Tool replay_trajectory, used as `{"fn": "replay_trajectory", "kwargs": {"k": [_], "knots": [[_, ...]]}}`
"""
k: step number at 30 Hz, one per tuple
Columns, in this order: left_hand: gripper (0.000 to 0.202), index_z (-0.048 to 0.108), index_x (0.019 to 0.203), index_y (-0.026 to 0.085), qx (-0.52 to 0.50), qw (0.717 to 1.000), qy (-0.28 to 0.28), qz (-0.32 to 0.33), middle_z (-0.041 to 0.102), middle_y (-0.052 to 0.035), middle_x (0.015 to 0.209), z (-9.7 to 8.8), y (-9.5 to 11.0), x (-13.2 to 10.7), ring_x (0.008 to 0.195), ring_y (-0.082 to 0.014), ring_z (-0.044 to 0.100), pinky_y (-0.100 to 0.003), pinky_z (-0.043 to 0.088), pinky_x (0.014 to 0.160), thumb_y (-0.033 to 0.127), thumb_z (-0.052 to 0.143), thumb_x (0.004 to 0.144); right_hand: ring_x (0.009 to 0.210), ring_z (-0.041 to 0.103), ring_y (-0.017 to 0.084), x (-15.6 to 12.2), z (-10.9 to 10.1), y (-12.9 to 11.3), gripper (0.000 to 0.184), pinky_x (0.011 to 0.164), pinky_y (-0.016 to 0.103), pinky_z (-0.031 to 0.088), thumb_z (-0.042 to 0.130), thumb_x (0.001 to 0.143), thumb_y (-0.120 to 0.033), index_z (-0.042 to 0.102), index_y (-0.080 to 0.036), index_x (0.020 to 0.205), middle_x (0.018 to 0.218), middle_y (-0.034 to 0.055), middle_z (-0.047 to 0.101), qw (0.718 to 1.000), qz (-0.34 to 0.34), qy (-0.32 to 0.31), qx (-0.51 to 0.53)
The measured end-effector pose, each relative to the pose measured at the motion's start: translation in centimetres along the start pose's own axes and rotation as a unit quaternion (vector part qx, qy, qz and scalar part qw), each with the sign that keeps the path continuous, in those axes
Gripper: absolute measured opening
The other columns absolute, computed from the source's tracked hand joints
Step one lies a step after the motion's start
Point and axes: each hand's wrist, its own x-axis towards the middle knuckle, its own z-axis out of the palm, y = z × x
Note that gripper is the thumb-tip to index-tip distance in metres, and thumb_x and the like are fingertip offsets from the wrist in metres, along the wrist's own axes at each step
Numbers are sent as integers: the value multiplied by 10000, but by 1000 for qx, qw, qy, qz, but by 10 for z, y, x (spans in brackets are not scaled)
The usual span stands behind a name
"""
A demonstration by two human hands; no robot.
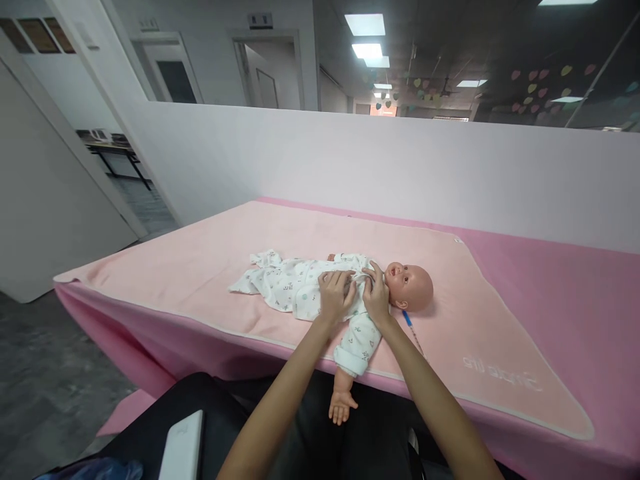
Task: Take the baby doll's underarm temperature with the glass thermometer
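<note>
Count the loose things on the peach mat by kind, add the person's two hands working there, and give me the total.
Doll, dressed in a printed white outfit: 1
Thin blue-ended stick: 1
Hands, left hand and right hand: 2
Total, outfit counted with the doll: 4

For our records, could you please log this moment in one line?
baby doll: on pink mat | left hand: on printed clothing | right hand: on clothing near head
</note>
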Motion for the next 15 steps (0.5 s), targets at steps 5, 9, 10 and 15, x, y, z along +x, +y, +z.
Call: {"fn": "replay_trajectory", "kwargs": {"k": [5,9,10,15], "knots": [[144,584,856,220,50,998,9,-32,621,-20,874,-1,-2,0,849,-183,522,-366,281,838,170,468,787,949,598,164,-1,1,2,382,792,307,495,310,867,-181,388,-162,1241,1028,113,623,1000,-6,6,-7],[150,568,813,210,74,996,14,-45,612,-28,861,-1,-1,0,843,-189,517,-371,286,834,127,458,753,975,584,179,-2,5,4,381,796,321,495,299,864,-174,412,-152,1227,1063,130,600,1000,-5,13,-12],[144,557,808,206,77,996,14,-46,610,-29,857,-1,-1,0,842,-190,516,-373,288,836,123,457,747,985,578,184,-2,6,5,382,801,327,494,298,860,-170,418,-151,1222,1072,134,593,1000,-7,15,-16],[120,505,792,200,74,996,9,-52,598,-39,821,-2,-3,-3,819,-198,514,-377,301,827,124,423,750,1037,536,204,-5,8,4,375,869,390,460,286,824,-126,496,-150,1134,1092,136,571,997,-40,30,-54]]}}
